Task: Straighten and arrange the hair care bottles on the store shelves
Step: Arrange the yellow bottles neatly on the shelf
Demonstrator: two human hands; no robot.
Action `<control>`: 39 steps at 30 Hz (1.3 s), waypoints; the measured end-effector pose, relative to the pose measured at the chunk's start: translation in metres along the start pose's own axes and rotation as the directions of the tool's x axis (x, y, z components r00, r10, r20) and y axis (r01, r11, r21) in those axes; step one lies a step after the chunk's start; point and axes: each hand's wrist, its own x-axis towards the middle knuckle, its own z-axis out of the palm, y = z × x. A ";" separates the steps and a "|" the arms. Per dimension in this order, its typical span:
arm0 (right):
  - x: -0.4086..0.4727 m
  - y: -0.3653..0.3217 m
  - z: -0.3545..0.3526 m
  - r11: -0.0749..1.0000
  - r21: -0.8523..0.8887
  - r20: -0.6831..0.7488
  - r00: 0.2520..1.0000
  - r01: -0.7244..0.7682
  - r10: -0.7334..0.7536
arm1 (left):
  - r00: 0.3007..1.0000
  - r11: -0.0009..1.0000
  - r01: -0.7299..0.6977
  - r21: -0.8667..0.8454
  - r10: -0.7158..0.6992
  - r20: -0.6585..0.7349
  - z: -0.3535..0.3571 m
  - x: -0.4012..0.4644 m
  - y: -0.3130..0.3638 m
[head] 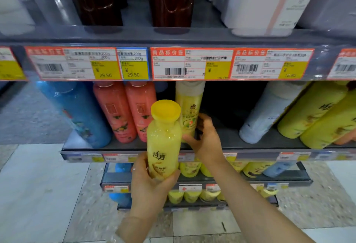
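Your single head view, worn up close to the shelf [173, 149], facing forward and tilted down, price tags [173, 63] at your eye level, lower tiers and floor [38, 185] beneath you

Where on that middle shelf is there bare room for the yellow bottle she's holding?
Bare shelf lies between the pale yellow bottle under the right hand and the white bottle. Left of that, pink bottles and blue bottle crowd together.

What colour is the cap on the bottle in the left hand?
Yellow, matching the yellow bottle the left hand holds; clearest in the head view.
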 end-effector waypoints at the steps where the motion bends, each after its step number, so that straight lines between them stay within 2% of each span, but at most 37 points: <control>1: -0.005 0.005 -0.007 0.999 0.006 -0.047 0.998 -0.031 0.032 | 1.000 1.000 0.012 -0.002 -0.012 0.007 0.004 0.000 0.000; 3: -0.022 0.017 -0.030 0.993 0.059 -0.254 0.961 -0.100 0.112 | 0.999 0.999 0.033 -0.005 -0.033 0.024 0.014 -0.003 0.000; 5: -0.036 0.032 -0.058 0.994 0.060 -0.484 0.869 -0.091 0.109 | 0.998 0.999 0.049 -0.011 -0.049 0.046 0.025 -0.005 0.000; 7: -0.036 0.044 -0.084 0.992 0.034 -0.574 0.811 -0.118 0.116 | 0.997 0.999 0.045 -0.005 -0.044 0.070 0.037 -0.007 0.000; 10: -0.012 0.052 -0.109 0.988 0.059 -0.489 0.859 -0.142 0.152 | 0.995 1.000 0.015 0.023 -0.018 0.102 0.053 -0.007 -0.001; 12: 0.001 0.053 -0.118 0.993 0.071 -0.383 0.917 -0.093 0.113 | 0.994 0.999 0.002 0.040 -0.007 0.109 0.061 -0.006 0.000; 14: 0.007 0.053 -0.123 0.995 0.062 -0.322 0.942 -0.080 0.096 | 0.994 0.999 -0.005 0.042 0.001 0.110 0.065 -0.003 0.004; 19: 0.010 0.053 -0.122 0.994 -0.005 -0.343 0.934 -0.112 0.104 | 0.997 0.998 -0.007 0.061 0.002 0.082 0.069 0.005 0.007; 29: 0.008 0.022 -0.056 0.995 -0.029 -0.182 0.979 -0.093 0.087 | 0.997 0.996 -0.009 0.084 0.002 0.077 0.068 0.013 0.003; 39: 0.002 0.015 -0.046 0.992 -0.060 -0.218 0.972 -0.108 0.093 | 0.998 0.995 -0.016 0.102 0.009 0.064 0.066 0.011 -0.002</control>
